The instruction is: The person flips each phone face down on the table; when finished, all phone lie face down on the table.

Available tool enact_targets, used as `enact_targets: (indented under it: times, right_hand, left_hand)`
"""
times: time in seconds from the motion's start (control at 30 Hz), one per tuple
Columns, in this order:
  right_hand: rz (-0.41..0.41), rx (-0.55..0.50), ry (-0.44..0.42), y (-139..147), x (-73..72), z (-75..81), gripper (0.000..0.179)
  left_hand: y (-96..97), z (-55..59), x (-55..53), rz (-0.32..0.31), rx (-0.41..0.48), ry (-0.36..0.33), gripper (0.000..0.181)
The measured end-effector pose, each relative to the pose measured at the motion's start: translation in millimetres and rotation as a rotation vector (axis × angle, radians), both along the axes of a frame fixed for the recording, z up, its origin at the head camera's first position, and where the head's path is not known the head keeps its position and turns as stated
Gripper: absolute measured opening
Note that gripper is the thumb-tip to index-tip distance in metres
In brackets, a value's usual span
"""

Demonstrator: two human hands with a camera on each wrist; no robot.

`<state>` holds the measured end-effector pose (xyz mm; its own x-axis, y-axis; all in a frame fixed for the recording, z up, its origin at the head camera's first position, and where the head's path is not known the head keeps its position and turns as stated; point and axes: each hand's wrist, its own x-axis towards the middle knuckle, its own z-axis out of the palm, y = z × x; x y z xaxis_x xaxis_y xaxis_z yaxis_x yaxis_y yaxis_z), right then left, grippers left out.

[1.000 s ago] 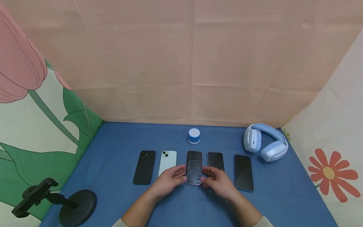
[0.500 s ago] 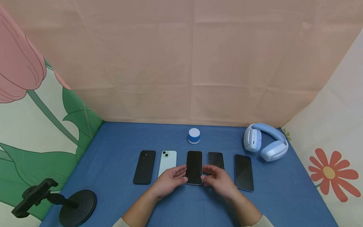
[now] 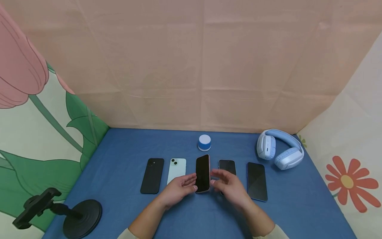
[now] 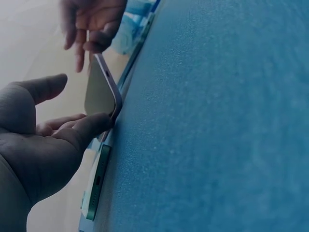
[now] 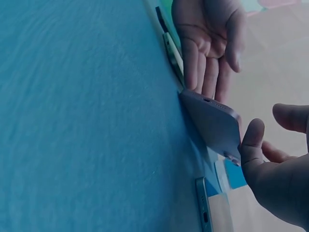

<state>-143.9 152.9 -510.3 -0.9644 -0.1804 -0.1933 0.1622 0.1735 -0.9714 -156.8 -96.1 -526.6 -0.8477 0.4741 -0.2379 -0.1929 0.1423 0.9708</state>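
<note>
Between my two hands a phone with a dark screen and pinkish edge (image 3: 202, 173) stands tilted, its right side raised off the blue cloth. In the right wrist view its back (image 5: 212, 121) shows. My left hand (image 3: 179, 189) lies palm up at the phone's left edge, fingertips against the lower side and thumb apart. My right hand (image 3: 229, 186) touches the raised right edge with its fingertips, its thumb off the phone. Just left lies a pale mint phone (image 3: 176, 168), back up. Behind my right hand, a smaller dark phone (image 3: 227, 166) is partly covered.
A black phone (image 3: 152, 176) lies at the far left of the row, another dark phone (image 3: 257, 181) at the right. Light blue headphones (image 3: 280, 149) sit back right. Behind the row is a small blue-and-white round container (image 3: 204, 142). A black stand (image 3: 79, 217) is front left.
The middle phone lay flat between both hands; now its right side is lifted and it leans to the left. My right hand has risen slightly with that edge; the left stays put.
</note>
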Motion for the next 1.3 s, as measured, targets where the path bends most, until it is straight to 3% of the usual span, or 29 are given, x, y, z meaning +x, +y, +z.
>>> enact_targets:
  times: [0.33, 0.7, 0.97, 1.3]
  right_hand:
    - [0.053, -0.064, 0.023, -7.5, -0.4, 8.3, 0.049]
    - [0.093, -0.074, 0.031, -19.3, -2.1, 9.9, 0.047]
    - [0.137, -0.097, 0.026, -27.8, -2.3, 8.5, 0.049]
    - [0.190, -0.082, 0.016, -31.7, -1.4, 8.8, 0.052]
  left_hand:
    - [-1.4, 0.6, -2.8, -0.010, 0.018, 0.000, 0.061]
    - [-2.7, 10.2, -4.5, 0.002, 0.041, 0.016, 0.058]
    - [-6.1, 17.0, -2.6, 0.030, 0.004, -0.017, 0.057]
    - [-11.2, 20.7, -1.3, 0.040, -0.009, -0.007, 0.058]
